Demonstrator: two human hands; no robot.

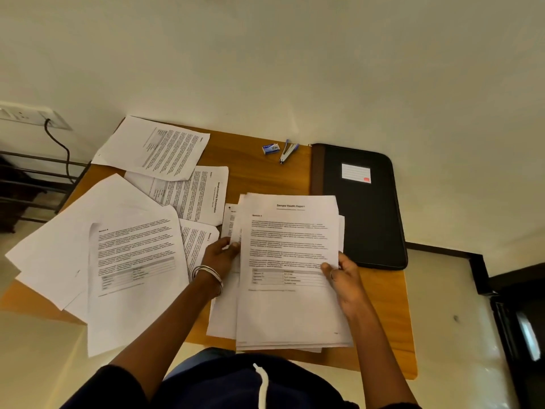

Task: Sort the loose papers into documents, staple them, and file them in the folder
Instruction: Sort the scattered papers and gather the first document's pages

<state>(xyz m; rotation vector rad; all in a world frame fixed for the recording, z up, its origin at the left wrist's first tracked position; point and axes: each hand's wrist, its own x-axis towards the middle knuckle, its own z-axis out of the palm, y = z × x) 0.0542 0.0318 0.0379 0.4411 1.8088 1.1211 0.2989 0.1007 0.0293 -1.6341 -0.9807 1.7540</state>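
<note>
Two hands hold one stack of papers [290, 270] in the head view, the only view supplied. The left hand [219, 255] pinches the stack's left edge at 9 o'clock, thumb on top; the right hand [343, 274] grips the right edge at 3 o'clock, thumb over the top sheet. The top page is headed "Sample Health Report". Holding both sides likely serves to square the sheets into one document before stapling.

Loose sheets [118, 255] lie fanned at 9 to 11 o'clock, overlapping, some overhanging the edge, apparently still unsorted. The stapler [287, 152] and a small staple box [270, 149] sit at 12 o'clock, just beside each other. The black folder [362, 208] lies closed at 2 o'clock.

The tabletop [259, 172] is brown wood against a pale wall. A wall socket [32, 115] with a dark cable sits at 10 o'clock.
</note>
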